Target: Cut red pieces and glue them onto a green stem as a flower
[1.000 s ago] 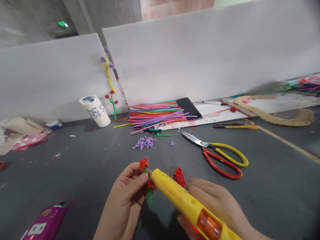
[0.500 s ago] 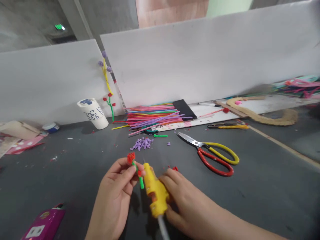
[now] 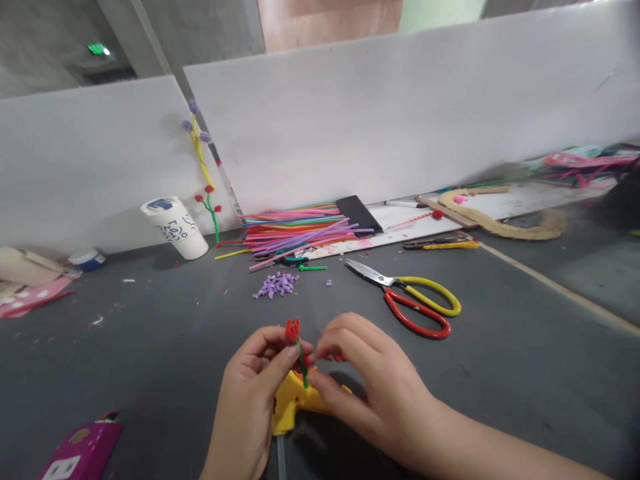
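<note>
My left hand (image 3: 253, 393) pinches a small red flower with a green stem (image 3: 293, 331), held upright above the dark table. Close on its right is my right hand (image 3: 373, 373), fingers curled and fingertips by the lower stem; whether it grips anything there is too small to tell. A yellow glue gun (image 3: 290, 401) lies on the table beneath both hands, partly covered by them. Small red pieces (image 3: 336, 358) show behind the right fingers.
Purple bits (image 3: 276, 285) lie ahead of the hands, with scissors (image 3: 417, 303) to their right. Farther back are colourful pipe cleaners (image 3: 300, 230), a white cup (image 3: 176, 228) and a white board (image 3: 325, 127). A purple box (image 3: 83, 450) sits at the lower left.
My right hand has let go of the glue gun, which now lies turned under the hands, and has moved to the flower stem. My left hand has shifted right with the flower.
</note>
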Tool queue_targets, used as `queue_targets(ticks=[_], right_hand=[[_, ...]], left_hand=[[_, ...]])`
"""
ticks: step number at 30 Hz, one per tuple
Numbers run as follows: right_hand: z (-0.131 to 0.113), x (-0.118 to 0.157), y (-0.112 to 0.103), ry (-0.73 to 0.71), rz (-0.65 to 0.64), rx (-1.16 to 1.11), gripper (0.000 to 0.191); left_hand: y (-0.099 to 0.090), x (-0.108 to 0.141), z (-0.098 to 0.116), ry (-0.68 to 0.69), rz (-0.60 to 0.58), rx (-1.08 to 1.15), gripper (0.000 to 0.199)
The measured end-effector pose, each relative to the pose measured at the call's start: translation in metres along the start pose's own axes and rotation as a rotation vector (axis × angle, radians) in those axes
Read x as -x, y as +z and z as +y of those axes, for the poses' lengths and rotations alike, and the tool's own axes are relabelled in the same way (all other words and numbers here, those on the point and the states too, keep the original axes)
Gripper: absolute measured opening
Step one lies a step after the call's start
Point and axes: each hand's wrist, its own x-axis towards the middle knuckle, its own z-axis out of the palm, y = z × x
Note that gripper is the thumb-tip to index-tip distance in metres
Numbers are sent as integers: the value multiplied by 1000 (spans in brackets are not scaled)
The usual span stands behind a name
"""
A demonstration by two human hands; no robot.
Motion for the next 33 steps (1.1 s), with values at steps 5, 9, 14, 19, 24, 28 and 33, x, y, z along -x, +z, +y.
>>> queue_targets(ticks=[5,9,14,19,24,28,33], right_hand=[[3,1,4,-52,-15,22,12],[6,0,3,-56,-2,43,17],[7,1,-1,-99,-14,152,27],[6,-3,-9,126,-55,-116,15],[2,-9,-20,462,-87,-452,11],[2,-11,-24,524,-113,-472,10],[5,-11,-27,335,-127,-294,16]], left_hand=[[0,0,-8,19,-4,-66,13],[0,0,-8,27,12,-64,13],[1,0,-7,-26,-25,-23,13],[2,1,-2,-64,-42,5,10],[4,2,2,-150,-102,31,3],[6,4,1,-261,-175,35,1],[6,6,1,-305,-203,14,3]])
